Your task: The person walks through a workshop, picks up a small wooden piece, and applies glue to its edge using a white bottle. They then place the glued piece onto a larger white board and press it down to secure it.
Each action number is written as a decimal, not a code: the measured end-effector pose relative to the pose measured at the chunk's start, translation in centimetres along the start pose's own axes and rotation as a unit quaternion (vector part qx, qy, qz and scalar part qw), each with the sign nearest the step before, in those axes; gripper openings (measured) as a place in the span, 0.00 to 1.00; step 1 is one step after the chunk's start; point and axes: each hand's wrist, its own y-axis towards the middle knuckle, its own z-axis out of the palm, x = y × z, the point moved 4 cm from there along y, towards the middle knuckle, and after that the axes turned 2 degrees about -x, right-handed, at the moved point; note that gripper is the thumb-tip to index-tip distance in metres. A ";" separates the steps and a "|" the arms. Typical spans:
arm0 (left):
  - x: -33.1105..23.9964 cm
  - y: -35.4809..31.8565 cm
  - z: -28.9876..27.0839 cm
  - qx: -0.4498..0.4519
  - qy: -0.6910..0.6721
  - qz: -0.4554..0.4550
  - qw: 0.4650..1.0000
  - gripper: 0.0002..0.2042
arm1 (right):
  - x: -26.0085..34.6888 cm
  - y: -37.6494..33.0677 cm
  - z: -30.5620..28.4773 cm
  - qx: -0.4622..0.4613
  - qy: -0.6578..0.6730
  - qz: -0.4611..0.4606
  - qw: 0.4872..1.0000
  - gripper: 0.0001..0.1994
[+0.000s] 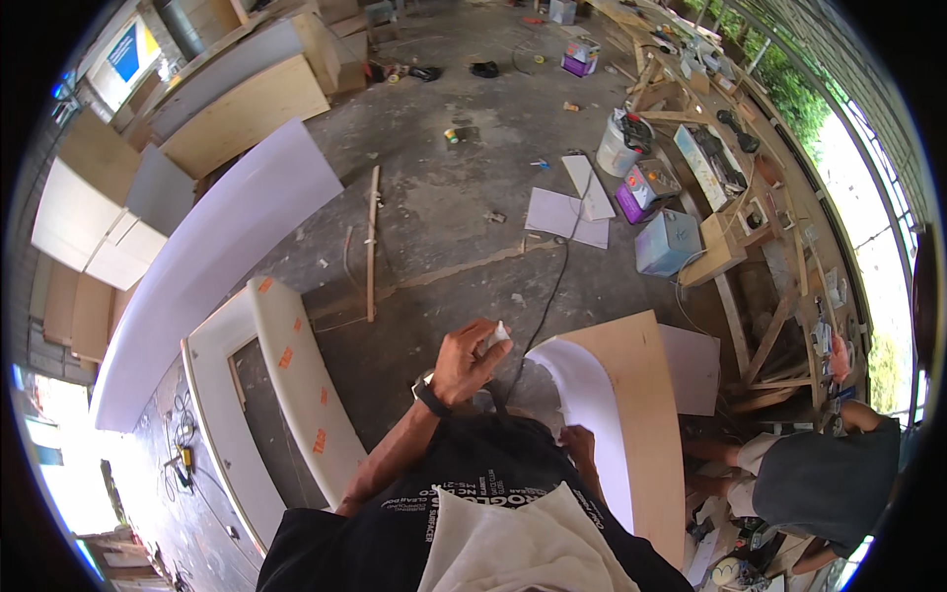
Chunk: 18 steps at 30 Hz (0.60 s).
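Note:
My left hand (468,361) is raised in front of my body, its fingers wrapped round a small white bottle (496,337) with a narrow tip. Most of the bottle is hidden by the fingers. Low at my right side, my right hand (578,441) is next to the inner white face of a curved wooden panel (641,405). Its fingers are too dark and hidden to read, and whether it touches the panel I cannot tell. On the left lies a white rounded frame (288,340) with orange stickers along its side.
A long curved white panel (222,232) stands at the left. A wooden strip (373,242) and white boards (567,217) lie on the floor. A black cable (552,296) runs toward me. Tins and a bucket (619,148) line the cluttered workbench (750,212). A co-worker (824,483) bends at the right.

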 end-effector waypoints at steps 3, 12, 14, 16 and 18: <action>2.9 8.9 1.2 -0.016 -0.014 -0.009 1.000 0.10 | 9.9 6.3 -2.2 -0.056 0.007 -0.007 0.998 0.13; 15.0 36.1 4.4 0.047 -0.043 -0.097 0.993 0.08 | 24.6 28.4 -3.2 -0.248 -0.028 -0.094 0.964 0.10; 14.6 42.9 6.0 0.070 -0.060 -0.104 0.990 0.09 | 25.9 32.7 -3.1 -0.256 -0.019 -0.067 0.964 0.10; 14.2 49.4 7.7 0.102 -0.067 -0.099 0.988 0.10 | 28.9 35.5 -3.4 -0.252 0.034 -0.028 0.967 0.11; 13.4 55.2 10.5 0.133 -0.052 -0.093 0.985 0.11 | 31.1 37.3 -4.7 -0.257 0.063 -0.034 0.964 0.12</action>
